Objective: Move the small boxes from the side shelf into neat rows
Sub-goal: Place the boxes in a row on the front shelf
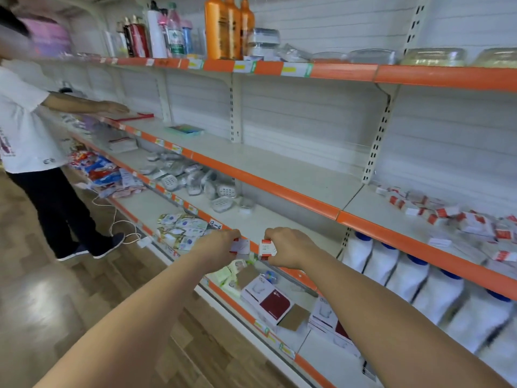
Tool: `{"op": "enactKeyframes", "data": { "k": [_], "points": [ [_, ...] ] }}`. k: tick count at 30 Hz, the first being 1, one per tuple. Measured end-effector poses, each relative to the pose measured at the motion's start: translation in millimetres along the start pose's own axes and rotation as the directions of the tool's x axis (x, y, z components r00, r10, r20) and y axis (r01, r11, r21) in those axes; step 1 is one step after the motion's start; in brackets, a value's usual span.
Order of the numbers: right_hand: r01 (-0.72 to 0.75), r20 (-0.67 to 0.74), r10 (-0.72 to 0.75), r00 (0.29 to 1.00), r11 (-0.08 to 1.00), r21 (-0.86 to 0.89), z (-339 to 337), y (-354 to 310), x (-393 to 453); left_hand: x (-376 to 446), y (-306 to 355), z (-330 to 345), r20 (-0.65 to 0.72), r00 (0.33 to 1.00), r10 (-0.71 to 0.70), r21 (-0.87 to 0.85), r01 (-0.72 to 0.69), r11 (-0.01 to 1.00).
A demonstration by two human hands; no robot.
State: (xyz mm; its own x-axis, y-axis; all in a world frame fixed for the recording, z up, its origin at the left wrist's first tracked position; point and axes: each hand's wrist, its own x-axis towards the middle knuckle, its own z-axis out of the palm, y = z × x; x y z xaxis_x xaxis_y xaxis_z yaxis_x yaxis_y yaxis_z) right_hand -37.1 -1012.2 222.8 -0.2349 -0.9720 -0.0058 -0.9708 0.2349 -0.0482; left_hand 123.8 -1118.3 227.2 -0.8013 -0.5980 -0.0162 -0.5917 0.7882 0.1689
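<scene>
My left hand (221,245) grips a small white box with a red edge (241,245), and my right hand (288,247) grips a second small red-and-white box (267,249). Both hands are held side by side in front of the orange shelf edge (265,186), below the middle shelf. A loose heap of several similar small red-and-white boxes (458,219) lies on the right-hand part of the middle shelf (279,169). The stretch of that shelf ahead of my hands is bare.
Soap dishes (195,183) in wrappers sit on the lower shelf, with white bottles (419,278) to the right and larger cartons (265,298) below my hands. A person (25,121) in a white shirt stands at the left, reaching onto the shelf. Bottles (223,26) stand on top.
</scene>
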Motion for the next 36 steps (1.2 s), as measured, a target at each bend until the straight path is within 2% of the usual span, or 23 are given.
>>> {"op": "enactKeyframes", "data": {
  "k": [5, 14, 21, 27, 36],
  "points": [
    [0.007, 0.013, -0.007, 1.000, 1.000, -0.014, -1.7, 9.5, 38.9, 39.3, -21.6, -2.4, -0.022, 1.000, -0.014, -0.031, 0.014, 0.999],
    [-0.031, 0.025, 0.031, 0.999, 0.999, -0.020, -5.6, 7.8, 113.6, 105.4, -73.1, -11.2, -0.031, 0.999, 0.040, -0.030, -0.041, 0.999],
    [-0.116, 0.033, 0.116, 0.993, 0.993, -0.007, -6.8, -15.2, 178.3, 156.2, -136.7, -23.0, -0.023, 0.993, 0.117, -0.042, -0.118, 0.992],
    [-0.199, 0.020, 0.198, 0.980, 0.979, 0.042, -12.7, -49.7, 236.1, 193.7, -201.4, -40.0, 0.036, 0.985, 0.169, -0.028, -0.168, 0.985],
    [-0.269, 0.023, 0.269, 0.963, 0.963, 0.009, -4.3, -80.8, 302.1, 237.2, -271.5, -47.5, 0.033, 0.968, 0.248, -0.030, -0.247, 0.968]
  ]
}}
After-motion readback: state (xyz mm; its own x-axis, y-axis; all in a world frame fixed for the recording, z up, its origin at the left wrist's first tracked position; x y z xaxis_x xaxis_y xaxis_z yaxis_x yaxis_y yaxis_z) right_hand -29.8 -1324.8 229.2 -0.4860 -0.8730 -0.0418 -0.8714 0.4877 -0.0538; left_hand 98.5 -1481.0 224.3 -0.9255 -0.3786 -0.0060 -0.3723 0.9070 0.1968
